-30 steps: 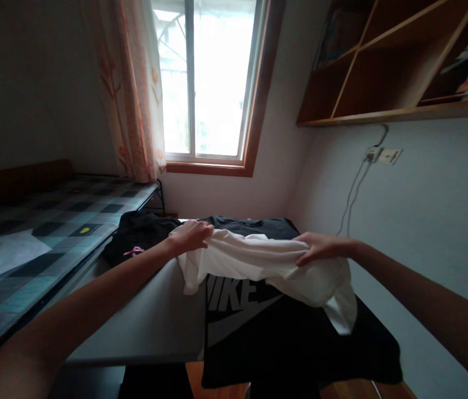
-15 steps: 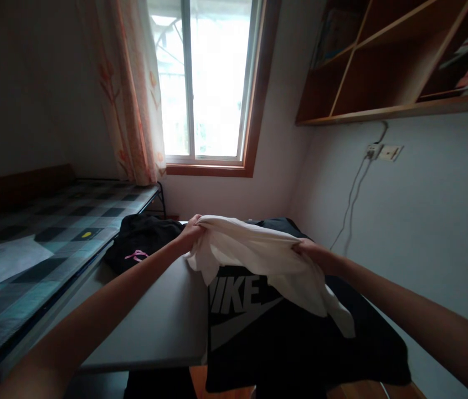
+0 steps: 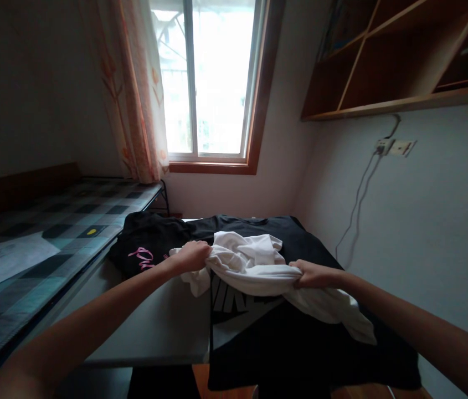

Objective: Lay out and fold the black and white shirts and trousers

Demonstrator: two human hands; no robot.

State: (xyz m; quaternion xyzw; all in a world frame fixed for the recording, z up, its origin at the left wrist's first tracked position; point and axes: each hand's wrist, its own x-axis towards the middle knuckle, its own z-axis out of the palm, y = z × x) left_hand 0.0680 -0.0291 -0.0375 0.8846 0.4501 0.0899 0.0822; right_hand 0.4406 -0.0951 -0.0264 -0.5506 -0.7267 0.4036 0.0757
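White cloth (image 3: 254, 281): held by two hands in the middle of the scene, over a black shirt (image 3: 275, 343). At the near end, a bit of brown wood floor (image 3: 202, 382). Then the black shirt, laid on the right side of the grey tabletop (image 3: 159, 327) and poking out past its near edge. On the shirt, pale letters (image 3: 219, 298), partly under the white cloth. Pinching the cloth on the right, right grip (image 3: 312, 274), fingers curled. A bit farther, pinching it on the left, left grip (image 3: 193, 256). Between them, a saggy fold, with a bunched lump just behind. Far left on the tabletop, black clothes (image 3: 146, 230) with pink writing. Off to the left, a checked bed (image 3: 103, 206) and a white paper (image 3: 9, 260). Far back, a flowery curtain (image 3: 134, 111) beside a bright window (image 3: 221, 83).
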